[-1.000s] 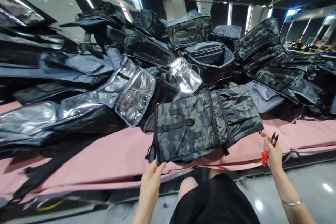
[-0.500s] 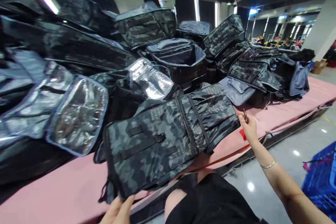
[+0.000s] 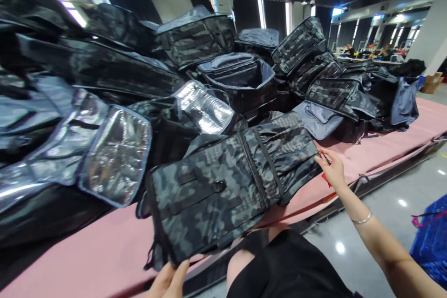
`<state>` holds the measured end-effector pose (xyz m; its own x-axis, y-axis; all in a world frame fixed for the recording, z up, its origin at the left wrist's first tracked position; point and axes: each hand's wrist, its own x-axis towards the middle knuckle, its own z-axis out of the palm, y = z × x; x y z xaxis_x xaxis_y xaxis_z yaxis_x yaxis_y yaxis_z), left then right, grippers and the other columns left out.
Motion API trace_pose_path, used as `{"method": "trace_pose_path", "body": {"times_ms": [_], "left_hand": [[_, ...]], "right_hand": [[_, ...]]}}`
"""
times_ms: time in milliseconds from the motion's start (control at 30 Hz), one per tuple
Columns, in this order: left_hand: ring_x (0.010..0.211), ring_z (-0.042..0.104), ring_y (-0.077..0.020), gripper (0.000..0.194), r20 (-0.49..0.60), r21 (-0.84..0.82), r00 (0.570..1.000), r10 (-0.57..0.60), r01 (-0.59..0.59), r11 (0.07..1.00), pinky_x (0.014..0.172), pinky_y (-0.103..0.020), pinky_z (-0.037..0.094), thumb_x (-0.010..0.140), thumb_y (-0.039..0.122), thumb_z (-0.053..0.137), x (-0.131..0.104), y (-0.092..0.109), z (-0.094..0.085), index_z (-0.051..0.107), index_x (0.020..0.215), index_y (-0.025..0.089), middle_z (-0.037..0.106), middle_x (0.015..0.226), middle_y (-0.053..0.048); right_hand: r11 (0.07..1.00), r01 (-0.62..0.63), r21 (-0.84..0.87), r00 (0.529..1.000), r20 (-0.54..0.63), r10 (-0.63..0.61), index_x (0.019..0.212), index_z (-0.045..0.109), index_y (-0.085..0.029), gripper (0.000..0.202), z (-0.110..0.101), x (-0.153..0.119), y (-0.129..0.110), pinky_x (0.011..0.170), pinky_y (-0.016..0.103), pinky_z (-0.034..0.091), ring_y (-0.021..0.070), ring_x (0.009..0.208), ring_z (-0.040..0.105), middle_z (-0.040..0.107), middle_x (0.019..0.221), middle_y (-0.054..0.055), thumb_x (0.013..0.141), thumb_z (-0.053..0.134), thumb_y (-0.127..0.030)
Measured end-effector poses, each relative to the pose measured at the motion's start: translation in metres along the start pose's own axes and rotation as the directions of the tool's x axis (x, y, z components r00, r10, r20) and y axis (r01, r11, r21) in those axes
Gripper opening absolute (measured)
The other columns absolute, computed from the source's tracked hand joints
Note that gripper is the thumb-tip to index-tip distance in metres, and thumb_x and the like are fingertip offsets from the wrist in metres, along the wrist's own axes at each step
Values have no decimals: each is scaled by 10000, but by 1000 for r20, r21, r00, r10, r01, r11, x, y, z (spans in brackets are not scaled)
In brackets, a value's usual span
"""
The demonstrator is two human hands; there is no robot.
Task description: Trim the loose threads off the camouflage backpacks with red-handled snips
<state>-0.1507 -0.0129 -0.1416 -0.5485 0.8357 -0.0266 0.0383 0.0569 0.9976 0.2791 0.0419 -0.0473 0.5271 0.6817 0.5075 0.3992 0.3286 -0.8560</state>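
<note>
A dark camouflage bag lies across the near edge of the pink-covered table, its patterned face up. At its lower left corner my left hand pinches the edge between thumb and fingers, partly cut off by the frame. My right hand is closed at the bag's far right end, with small dark scissors in it and its fingertips at the bag's edge. A small red tag shows just below that hand.
Behind the bag rises a heap of similar bags, some open with silver lining. A blue crate stands on the floor at the right. Cardboard boxes and people are farther back.
The view has shifted slightly, so the bag and both hands appear a little farther right. The scissors have turned in my right hand. Both hands remain at the bag's ends.
</note>
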Motion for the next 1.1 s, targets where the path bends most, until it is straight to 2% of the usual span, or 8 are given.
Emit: {"method": "trace_pose_path", "body": {"times_ms": [300, 467, 567, 633, 700, 800, 900, 1100], "left_hand": [[1041, 582, -273, 385, -7, -98, 998, -65, 63, 993, 1036, -468, 327, 557, 360, 698, -7, 4, 2, 676, 888, 166, 704, 853, -30], [1066, 563, -282, 466, -182, -80, 980, -81, 67, 995, 1036, -479, 330, 556, 406, 725, -25, 10, 8, 648, 940, 154, 672, 965, -60], [999, 585, -255, 492, -339, 34, 937, 86, -79, 996, 979, -464, 397, 644, 448, 676, -47, 26, 16, 613, 1030, 150, 639, 1008, -79], [938, 593, -229, 432, -421, 201, 847, 325, -262, 944, 929, -425, 435, 716, 431, 628, -60, 42, 24, 607, 1049, 157, 629, 990, -76], [871, 598, -203, 303, -353, 349, 753, 555, -445, 825, 884, -379, 453, 772, 377, 591, -65, 61, 35, 631, 995, 176, 639, 933, -61], [804, 610, -176, 170, -51, 361, 670, 741, -679, 639, 826, -324, 466, 819, 298, 553, -55, 86, 54, 656, 914, 201, 671, 866, -43], [805, 622, -179, 166, 116, 354, 598, 793, -771, 530, 793, -309, 468, 824, 293, 553, -32, 102, 74, 663, 911, 204, 691, 865, -51], [752, 620, -171, 179, 210, 476, 536, 818, -787, 393, 708, -273, 445, 837, 315, 530, -5, 117, 93, 670, 865, 207, 692, 833, -52]], "right_hand": [[997, 3, -77, 1000, -9, -4, 932, 671, -168, 300, -4, 2, 4, 890, 413, 462, 234, 945, 619, 683, 969, 93, 694, 675, -351], [996, -39, -78, 999, 7, 39, 926, 666, -166, 313, -4, 2, 2, 874, 416, 465, 239, 945, 614, 676, 972, 96, 689, 676, -371], [997, -40, -60, 999, 8, 41, 933, 659, -166, 324, -3, 2, 2, 882, 415, 459, 236, 942, 612, 671, 973, 93, 684, 678, -373], [997, -34, -63, 999, 5, 35, 928, 658, -165, 321, -2, 2, 3, 886, 415, 455, 233, 936, 609, 668, 965, 91, 684, 677, -372], [997, -21, -73, 1000, -4, 21, 920, 657, -164, 312, -2, 1, 4, 883, 412, 455, 230, 931, 606, 664, 954, 90, 684, 675, -369], [997, -6, -78, 1000, -8, 5, 923, 651, -161, 311, -2, 0, 5, 876, 409, 457, 226, 924, 604, 658, 953, 91, 686, 672, -361], [996, 9, -93, 1000, 1, -9, 921, 646, -162, 307, -3, -1, 5, 879, 414, 453, 226, 923, 601, 657, 955, 92, 690, 667, -363], [994, 24, -108, 999, 24, -21, 929, 639, -170, 300, -6, -3, 3, 821, 391, 480, 223, 899, 606, 659, 943, 93, 701, 654, -364]]}}
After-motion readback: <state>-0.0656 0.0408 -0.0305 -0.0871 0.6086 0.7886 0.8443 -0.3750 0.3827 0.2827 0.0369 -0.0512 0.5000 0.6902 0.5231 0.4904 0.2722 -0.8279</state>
